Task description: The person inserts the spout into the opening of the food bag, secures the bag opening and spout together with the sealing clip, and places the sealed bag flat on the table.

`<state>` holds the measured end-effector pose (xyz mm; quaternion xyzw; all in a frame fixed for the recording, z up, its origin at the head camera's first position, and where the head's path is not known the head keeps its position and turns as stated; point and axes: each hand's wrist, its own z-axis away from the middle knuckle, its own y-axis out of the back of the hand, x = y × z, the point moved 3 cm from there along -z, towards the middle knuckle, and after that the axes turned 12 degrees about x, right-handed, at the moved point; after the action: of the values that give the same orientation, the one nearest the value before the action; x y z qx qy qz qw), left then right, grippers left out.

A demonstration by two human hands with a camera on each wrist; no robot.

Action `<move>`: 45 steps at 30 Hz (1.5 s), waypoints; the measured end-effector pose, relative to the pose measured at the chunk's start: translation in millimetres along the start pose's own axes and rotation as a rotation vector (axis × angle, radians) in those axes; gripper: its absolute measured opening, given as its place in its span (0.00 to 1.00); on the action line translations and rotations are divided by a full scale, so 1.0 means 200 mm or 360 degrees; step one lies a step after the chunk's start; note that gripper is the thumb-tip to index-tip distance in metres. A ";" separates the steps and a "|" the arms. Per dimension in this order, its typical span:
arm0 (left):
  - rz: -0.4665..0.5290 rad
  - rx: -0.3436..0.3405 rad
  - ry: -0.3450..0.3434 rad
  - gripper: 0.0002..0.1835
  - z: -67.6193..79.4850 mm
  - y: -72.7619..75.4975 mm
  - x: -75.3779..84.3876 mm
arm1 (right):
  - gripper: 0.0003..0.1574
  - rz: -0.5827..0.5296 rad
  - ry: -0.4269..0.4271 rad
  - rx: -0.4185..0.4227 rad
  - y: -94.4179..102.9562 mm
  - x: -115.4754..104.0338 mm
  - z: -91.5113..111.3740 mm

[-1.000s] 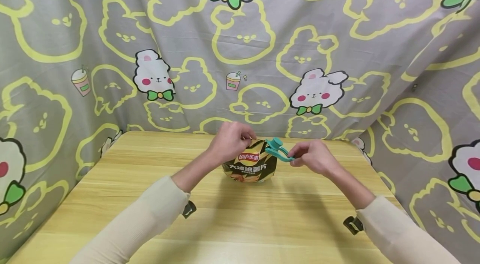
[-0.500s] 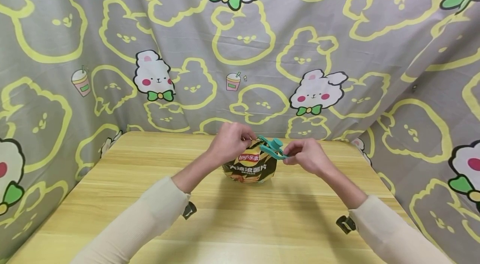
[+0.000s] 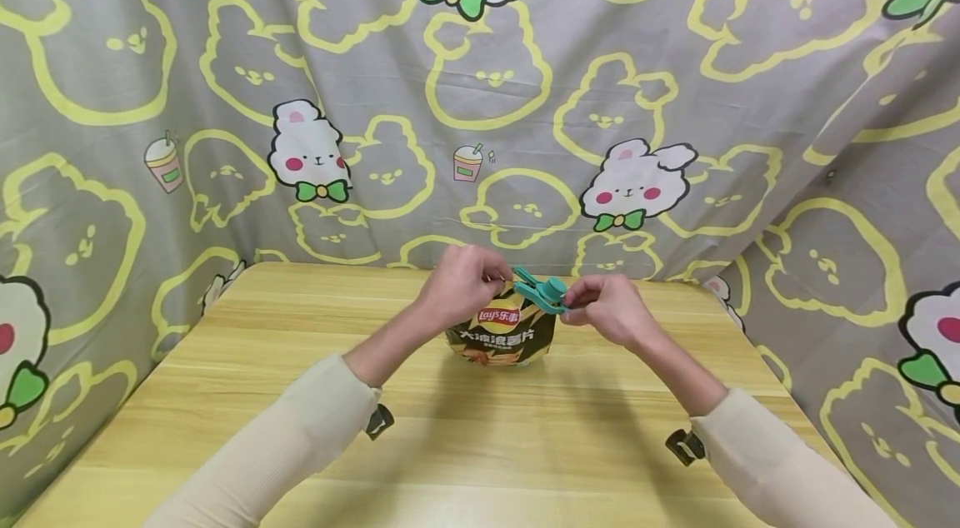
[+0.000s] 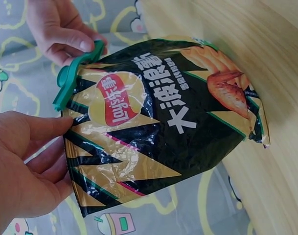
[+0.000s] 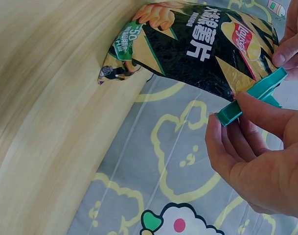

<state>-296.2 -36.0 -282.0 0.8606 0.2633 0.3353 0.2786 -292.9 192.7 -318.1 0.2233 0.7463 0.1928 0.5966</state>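
A black and gold Lay's potato chip bag (image 3: 501, 338) stands upright on the table, its top edge raised. My left hand (image 3: 461, 285) pinches that top edge on its left part, thumb on the printed front in the left wrist view. Along the right part of the edge lies a teal bag clip (image 3: 551, 292) with a round spout-like cap. My right hand (image 3: 609, 310) pinches the clip's right end between thumb and fingers. In the head view the clip's two arms spread apart at the left end, close to my left fingertips. The bag's back is hidden.
The wood-grain table (image 3: 480, 453) extends around the bag and under both forearms. A grey curtain (image 3: 375, 78) with yellow outlines and white cartoon animals hangs behind the table and along both sides. Dark wrist mounts (image 3: 686, 446) show at the sleeves.
My right hand has moved left with the clip, sliding it along the bag's top edge toward my left hand. The left hand and the bag have stayed almost in place.
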 end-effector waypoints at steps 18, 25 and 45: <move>0.0037 0.0015 0.0036 0.06 0.00 0.00 0.00 | 0.13 -0.0029 -0.0023 0.0039 -0.01 -0.01 -0.01; 0.0016 0.0018 0.0028 0.06 0.00 0.00 0.00 | 0.15 -0.0028 -0.0011 0.0062 -0.01 0.00 -0.01; -0.0008 0.0011 0.0114 0.03 0.00 0.00 -0.01 | 0.19 0.0010 0.0041 0.0082 -0.02 0.02 -0.02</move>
<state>-297.5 -37.7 -282.3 0.8483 0.2766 0.3642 0.2668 -297.5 191.4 -323.3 0.2386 0.7579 0.1781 0.5804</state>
